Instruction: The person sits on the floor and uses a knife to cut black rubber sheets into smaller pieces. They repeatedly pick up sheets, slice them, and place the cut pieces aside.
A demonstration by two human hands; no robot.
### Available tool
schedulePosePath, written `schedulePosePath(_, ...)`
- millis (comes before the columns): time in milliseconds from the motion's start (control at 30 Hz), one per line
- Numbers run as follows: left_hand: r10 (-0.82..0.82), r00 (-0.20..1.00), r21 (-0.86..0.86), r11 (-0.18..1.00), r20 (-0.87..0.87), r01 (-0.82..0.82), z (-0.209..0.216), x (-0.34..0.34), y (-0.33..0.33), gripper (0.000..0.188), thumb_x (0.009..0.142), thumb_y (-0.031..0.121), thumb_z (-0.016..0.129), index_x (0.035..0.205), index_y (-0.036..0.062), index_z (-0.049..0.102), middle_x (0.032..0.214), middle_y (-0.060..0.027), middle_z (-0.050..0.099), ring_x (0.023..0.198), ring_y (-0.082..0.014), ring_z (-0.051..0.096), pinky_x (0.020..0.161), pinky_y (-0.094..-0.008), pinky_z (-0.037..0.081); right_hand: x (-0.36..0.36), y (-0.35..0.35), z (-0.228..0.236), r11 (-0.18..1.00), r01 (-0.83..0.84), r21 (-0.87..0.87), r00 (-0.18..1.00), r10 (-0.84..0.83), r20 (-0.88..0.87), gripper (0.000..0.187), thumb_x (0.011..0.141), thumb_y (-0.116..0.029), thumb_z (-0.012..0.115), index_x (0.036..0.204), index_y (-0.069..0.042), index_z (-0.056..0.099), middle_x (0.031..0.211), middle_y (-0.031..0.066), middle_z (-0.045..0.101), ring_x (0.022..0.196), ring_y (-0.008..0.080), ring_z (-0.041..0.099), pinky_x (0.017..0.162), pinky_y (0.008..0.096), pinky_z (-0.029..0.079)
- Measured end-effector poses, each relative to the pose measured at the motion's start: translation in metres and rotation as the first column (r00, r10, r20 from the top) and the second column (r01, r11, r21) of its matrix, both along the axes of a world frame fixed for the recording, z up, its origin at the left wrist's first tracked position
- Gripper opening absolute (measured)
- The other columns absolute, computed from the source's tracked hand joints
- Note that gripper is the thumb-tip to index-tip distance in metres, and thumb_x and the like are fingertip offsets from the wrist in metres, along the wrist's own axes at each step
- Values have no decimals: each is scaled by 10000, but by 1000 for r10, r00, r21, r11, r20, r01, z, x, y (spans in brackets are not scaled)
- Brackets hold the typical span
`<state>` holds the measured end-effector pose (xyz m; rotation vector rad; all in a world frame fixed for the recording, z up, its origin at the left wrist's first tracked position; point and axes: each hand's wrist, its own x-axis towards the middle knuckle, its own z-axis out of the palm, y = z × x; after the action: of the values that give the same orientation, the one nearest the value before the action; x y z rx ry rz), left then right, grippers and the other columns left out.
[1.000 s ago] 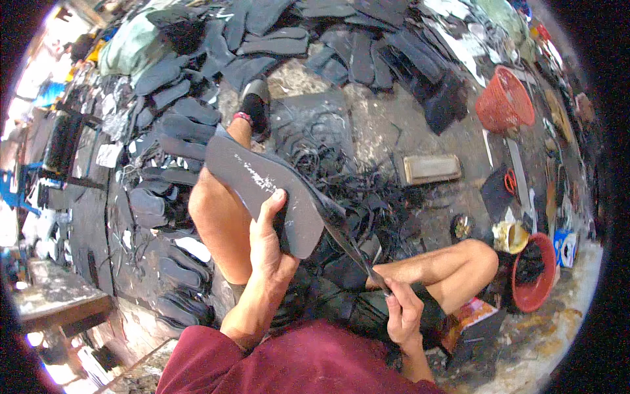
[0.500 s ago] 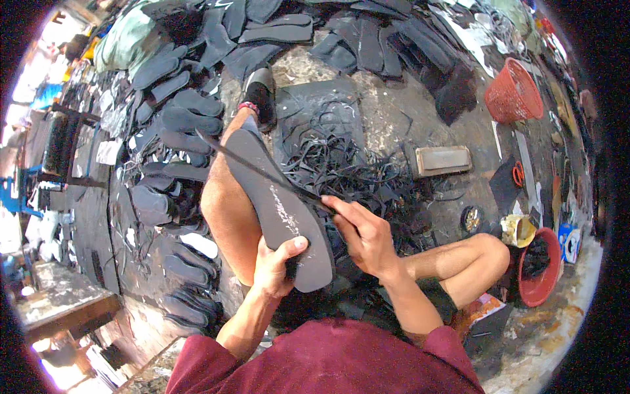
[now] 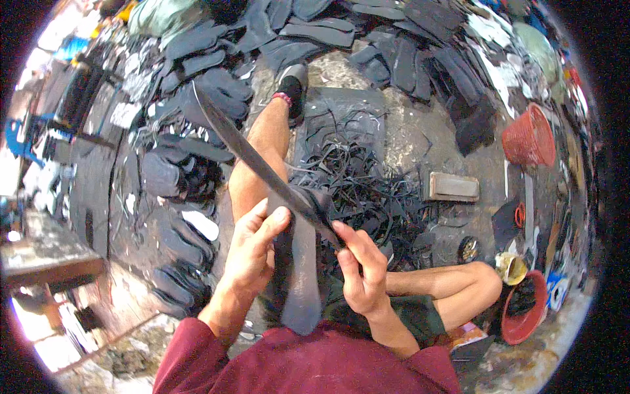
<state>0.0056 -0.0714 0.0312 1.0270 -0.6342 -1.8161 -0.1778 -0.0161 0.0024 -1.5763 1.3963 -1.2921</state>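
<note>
Black strip [image 3: 262,169], right hand [image 3: 364,270] pinching one end, left hand [image 3: 251,248] loosely parted

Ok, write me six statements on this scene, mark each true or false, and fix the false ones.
1. The right hand holds a long dark strip. True.
2. Both hands grip that strip's upper end. False: no hand is on that end.
3. The strip crosses in front of the outstretched leg in this view. True.
4. The sleeves are blue. False: the shirt is maroon.
5. A tangle of black strips lies left of a pale rectangular block. True.
6. The only basket is at the picture's left. False: a red mesh basket is at its right.
</note>
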Motion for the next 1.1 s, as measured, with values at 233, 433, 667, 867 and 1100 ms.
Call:
schedulePosePath(233, -60, 989, 255, 962, -138, 94, -8, 22, 21, 330, 939, 243, 682, 1187, 33, 624, 1048, -48, 697, 882, -138, 671, 788, -315, 551, -40, 111, -72, 994, 66, 83, 974, -46, -224, 366, 858, -87, 662, 1224, -78, 666, 939, 137, 648, 820, 314, 608, 743, 415, 504)
schedulePosePath(433, -109, 994, 168, 980, 15, 105, -20, 20, 18, 299, 879, 211, 759, 1088, 13, 676, 978, -55, 711, 852, -137, 660, 773, -306, 533, -62, 76, -35, 987, 9, 159, 949, 41, -312, 384, 814, -66, 680, 1198, -97, 687, 859, 117, 635, 732, 288, 596, 669, 402, 490)
schedulePosePath(667, -270, 963, 170, 950, 15, 264, -18, 24, 11, 239, 868, 90, 760, 1082, 4, 697, 986, -66, 726, 862, -136, 675, 786, -295, 546, -95, -26, 24, 902, -365, 231, 789, 432, -437, 427, 840, -112, 639, 1265, -74, 626, 711, 97, 577, 564, 282, 549, 548, 396, 461)
schedulePosePath(867, -267, 935, 49, 964, 232, 263, -2, 12, 0, 311, 870, 129, 769, 1134, 0, 667, 1011, -58, 714, 864, -127, 663, 786, -294, 538, -85, -43, 19, 966, -101, 237, 957, 160, -242, 525, 972, -252, 581, 1432, -51, 430, 845, 99, 639, 673, 223, 625, 598, 328, 507)
schedulePosePath(1100, 460, 844, -419, 848, 275, -325, 35, -40, -50, 280, 917, 190, 662, 1156, 53, 609, 1091, -66, 655, 865, -176, 638, 790, -313, 541, -105, 50, -26, 802, 453, 389, 824, -543, 162, 561, 1057, -389, 411, 1515, -77, 325, 848, -3, 540, 621, 54, 427, 524, 192, 349)
